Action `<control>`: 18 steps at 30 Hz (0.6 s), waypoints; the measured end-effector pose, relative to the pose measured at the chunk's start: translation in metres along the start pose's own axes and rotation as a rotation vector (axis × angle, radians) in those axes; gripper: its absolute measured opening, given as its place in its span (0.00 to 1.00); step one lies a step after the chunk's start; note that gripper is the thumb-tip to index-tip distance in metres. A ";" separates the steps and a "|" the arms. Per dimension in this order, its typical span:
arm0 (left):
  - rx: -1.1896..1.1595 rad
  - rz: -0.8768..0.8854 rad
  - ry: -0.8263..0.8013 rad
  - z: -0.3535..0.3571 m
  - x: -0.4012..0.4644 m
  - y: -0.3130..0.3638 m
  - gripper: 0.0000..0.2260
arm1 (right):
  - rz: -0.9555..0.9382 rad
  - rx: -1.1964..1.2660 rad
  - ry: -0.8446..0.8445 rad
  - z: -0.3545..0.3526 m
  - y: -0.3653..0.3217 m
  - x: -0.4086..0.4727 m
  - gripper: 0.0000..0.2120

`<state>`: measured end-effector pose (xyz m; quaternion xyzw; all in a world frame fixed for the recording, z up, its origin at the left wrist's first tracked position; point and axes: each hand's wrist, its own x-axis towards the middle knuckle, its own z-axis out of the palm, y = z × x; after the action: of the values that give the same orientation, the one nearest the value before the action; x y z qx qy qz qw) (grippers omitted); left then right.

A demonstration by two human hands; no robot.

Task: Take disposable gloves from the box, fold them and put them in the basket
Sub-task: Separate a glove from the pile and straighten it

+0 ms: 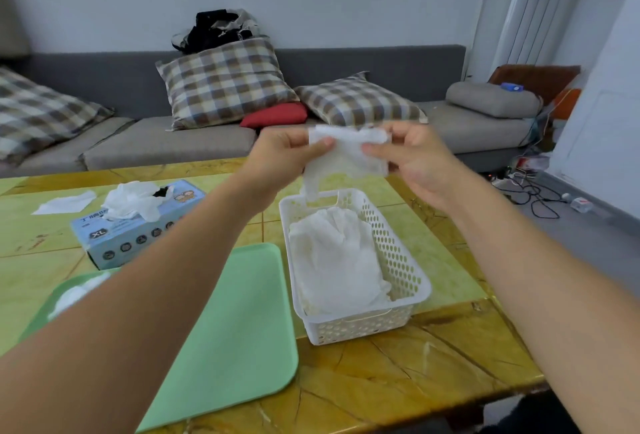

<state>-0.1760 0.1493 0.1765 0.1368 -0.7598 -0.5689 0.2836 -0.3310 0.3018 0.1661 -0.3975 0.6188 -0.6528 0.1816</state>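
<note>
White gloves (348,153), white basket (398,253), mint tray (239,323), blue box (138,233) (plaid cushions (221,82))

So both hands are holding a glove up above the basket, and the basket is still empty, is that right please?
Not quite: the head view shows both the left hand and right hand holding a glove above the basket, but the basket is not empty; white gloves already lie in it.

one basket (405,271), one glove box (138,226), one tray (235,329), four pillows (221,84)
</note>
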 end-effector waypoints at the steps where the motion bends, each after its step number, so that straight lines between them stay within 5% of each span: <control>1: 0.090 -0.007 -0.011 0.002 -0.007 -0.016 0.06 | 0.057 -0.076 -0.042 -0.002 0.017 -0.005 0.08; 5: 0.428 0.071 -0.146 0.010 -0.040 -0.056 0.11 | 0.137 -0.371 -0.278 -0.009 0.051 -0.034 0.08; 7: 0.563 0.123 -0.303 0.012 -0.053 -0.066 0.05 | 0.105 -0.559 -0.429 -0.009 0.053 -0.046 0.07; 11: 0.785 0.115 -0.581 0.019 -0.073 -0.074 0.09 | 0.067 -0.934 -0.639 -0.004 0.050 -0.065 0.06; 15: 0.859 0.083 -0.756 0.019 -0.077 -0.062 0.12 | 0.181 -1.021 -0.802 0.001 0.036 -0.074 0.08; 18: 0.815 -0.051 -0.732 0.020 -0.069 -0.050 0.16 | 0.249 -0.804 -0.846 -0.005 0.020 -0.062 0.13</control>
<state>-0.1377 0.1858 0.1070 0.0473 -0.9641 -0.2455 -0.0892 -0.3013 0.3474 0.1296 -0.5852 0.7330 -0.1261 0.3229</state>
